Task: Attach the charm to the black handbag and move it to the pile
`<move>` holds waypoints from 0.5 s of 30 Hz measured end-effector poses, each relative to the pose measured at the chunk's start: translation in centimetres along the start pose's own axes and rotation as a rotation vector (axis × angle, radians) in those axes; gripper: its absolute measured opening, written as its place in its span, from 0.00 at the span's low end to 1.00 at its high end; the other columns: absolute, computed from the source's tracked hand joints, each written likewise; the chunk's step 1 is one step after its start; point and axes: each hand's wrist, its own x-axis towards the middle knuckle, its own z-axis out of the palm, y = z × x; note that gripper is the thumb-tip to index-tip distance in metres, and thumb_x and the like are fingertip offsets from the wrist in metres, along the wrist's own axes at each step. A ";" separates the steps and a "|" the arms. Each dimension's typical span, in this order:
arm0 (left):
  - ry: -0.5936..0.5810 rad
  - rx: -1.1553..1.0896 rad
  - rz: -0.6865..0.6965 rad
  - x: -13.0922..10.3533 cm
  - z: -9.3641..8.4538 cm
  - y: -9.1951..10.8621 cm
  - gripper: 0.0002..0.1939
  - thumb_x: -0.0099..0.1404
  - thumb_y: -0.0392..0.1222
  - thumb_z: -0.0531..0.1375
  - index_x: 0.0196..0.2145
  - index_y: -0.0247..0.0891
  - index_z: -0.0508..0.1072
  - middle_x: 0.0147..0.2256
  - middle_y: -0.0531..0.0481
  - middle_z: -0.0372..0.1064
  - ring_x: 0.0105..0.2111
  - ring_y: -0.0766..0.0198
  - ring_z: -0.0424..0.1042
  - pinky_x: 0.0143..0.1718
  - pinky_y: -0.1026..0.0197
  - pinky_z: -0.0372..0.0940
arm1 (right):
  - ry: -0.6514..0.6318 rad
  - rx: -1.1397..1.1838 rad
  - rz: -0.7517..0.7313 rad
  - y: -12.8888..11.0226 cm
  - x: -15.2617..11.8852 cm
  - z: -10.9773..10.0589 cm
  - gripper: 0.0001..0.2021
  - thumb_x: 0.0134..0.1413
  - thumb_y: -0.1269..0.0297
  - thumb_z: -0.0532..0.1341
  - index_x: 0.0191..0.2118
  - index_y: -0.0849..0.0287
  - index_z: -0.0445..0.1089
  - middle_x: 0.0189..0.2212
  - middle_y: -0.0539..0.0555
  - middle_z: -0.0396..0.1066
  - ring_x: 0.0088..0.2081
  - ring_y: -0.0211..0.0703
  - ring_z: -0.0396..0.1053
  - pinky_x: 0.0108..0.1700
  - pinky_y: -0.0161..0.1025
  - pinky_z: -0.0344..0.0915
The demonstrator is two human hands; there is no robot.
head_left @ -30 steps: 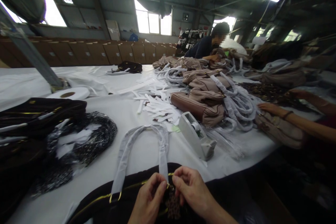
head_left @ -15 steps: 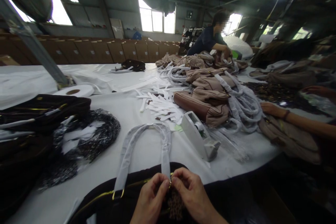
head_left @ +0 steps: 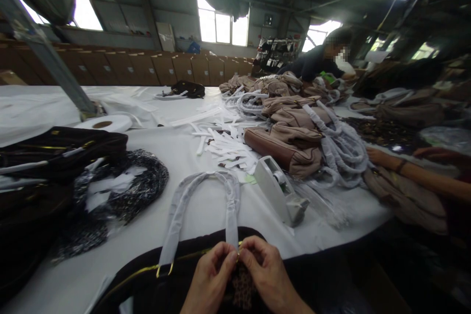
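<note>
A black handbag [head_left: 165,292] with a gold zip lies at the table's near edge. Its handle [head_left: 176,228], wrapped in white paper, arches up over the tabletop. My left hand [head_left: 211,277] and my right hand [head_left: 270,272] meet at the handle's right base, fingertips pinched. Between them is a small gold metal fitting [head_left: 239,252], mostly covered by the fingers. Just below hangs a leopard-print piece [head_left: 243,288], partly hidden by my right hand.
A grey tape dispenser [head_left: 275,191] and white paper strips [head_left: 228,149] sit beyond. Beige bags [head_left: 290,132] are piled right, black bags [head_left: 73,142] left beside a dark heap [head_left: 147,186]. Co-workers are behind the pile and at right, one forearm [head_left: 423,174] reaching in.
My hands stay pinched at the same fitting, almost unmoved. The person behind the bags has leaned lower and to the right. The forearm at right has shifted slightly.
</note>
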 end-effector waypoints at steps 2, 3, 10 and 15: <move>-0.002 -0.010 -0.017 0.0 0.0 0.0 0.18 0.61 0.55 0.55 0.27 0.36 0.67 0.24 0.55 0.59 0.24 0.68 0.56 0.25 0.67 0.56 | 0.002 -0.037 -0.020 -0.1 0.0 0.0 0.11 0.59 0.56 0.57 0.33 0.58 0.71 0.28 0.50 0.70 0.29 0.39 0.66 0.31 0.33 0.62; -0.003 -0.011 -0.025 0.0 0.0 0.0 0.18 0.60 0.56 0.56 0.27 0.36 0.67 0.24 0.56 0.58 0.23 0.69 0.56 0.24 0.67 0.55 | 0.007 -0.062 -0.038 -0.2 0.0 0.1 0.11 0.58 0.57 0.57 0.33 0.58 0.71 0.29 0.50 0.70 0.30 0.39 0.66 0.32 0.33 0.62; 0.041 -0.026 -0.056 0.4 0.5 -1.0 0.19 0.59 0.56 0.56 0.24 0.37 0.63 0.21 0.57 0.55 0.20 0.70 0.55 0.20 0.68 0.53 | 0.068 -0.201 -0.140 -0.8 0.1 0.3 0.10 0.58 0.63 0.57 0.29 0.58 0.71 0.27 0.51 0.68 0.29 0.39 0.65 0.31 0.34 0.59; 0.070 -0.034 -0.043 0.8 0.3 -2.1 0.19 0.58 0.56 0.57 0.23 0.37 0.64 0.19 0.58 0.54 0.19 0.70 0.55 0.18 0.69 0.52 | 0.100 -0.246 -0.209 -0.2 0.5 0.6 0.10 0.57 0.65 0.56 0.28 0.59 0.71 0.26 0.52 0.68 0.29 0.40 0.66 0.31 0.34 0.61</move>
